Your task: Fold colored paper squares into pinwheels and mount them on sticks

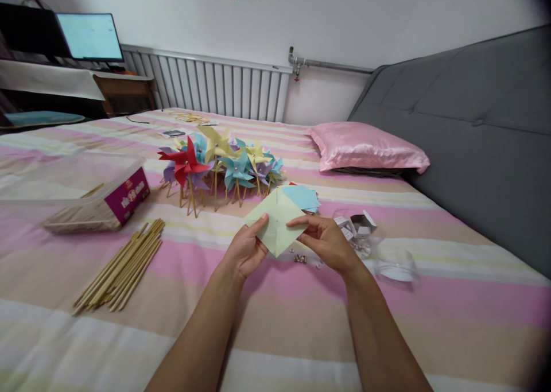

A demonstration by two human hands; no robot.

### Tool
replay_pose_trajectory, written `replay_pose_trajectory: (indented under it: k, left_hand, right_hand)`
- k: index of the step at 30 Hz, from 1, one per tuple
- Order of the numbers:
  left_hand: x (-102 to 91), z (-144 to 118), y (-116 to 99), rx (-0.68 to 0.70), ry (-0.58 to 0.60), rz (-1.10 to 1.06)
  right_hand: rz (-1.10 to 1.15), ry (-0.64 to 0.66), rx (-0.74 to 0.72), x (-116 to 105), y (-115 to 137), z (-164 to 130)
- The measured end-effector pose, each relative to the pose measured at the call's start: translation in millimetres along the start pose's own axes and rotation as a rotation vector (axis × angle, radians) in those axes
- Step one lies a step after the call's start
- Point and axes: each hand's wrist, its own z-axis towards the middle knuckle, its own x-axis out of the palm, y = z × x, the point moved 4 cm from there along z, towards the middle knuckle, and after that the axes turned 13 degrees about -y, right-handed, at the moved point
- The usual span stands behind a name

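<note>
There is room to pass over the bed between the bundled sticks and the left hand; upright pinwheels block the way beyond.

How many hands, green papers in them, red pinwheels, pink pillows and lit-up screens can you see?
Hands, left hand and right hand: 2
Green paper: 1
Red pinwheel: 1
Pink pillow: 1
Lit-up screen: 1
Total: 6

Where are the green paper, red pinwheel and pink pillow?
Green paper (276,226), head view: middle of the sheet.
Red pinwheel (185,162), head view: its centre.
Pink pillow (368,144), head view: its upper side.
</note>
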Motion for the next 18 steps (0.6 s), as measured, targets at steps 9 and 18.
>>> replay_pose_trajectory:
  k: [9,18]
  left_hand:
    - [0.4,1.0,1.0,-0.022,0.001,0.005]
    - [1.0,-1.1,-0.9,0.007,-0.011,0.026]
  right_hand:
    - [-0.120,0.053,-0.032,6.4,-1.8,-2.4]
    - [-0.128,0.019,-0.044,8.3,0.5,-1.4]
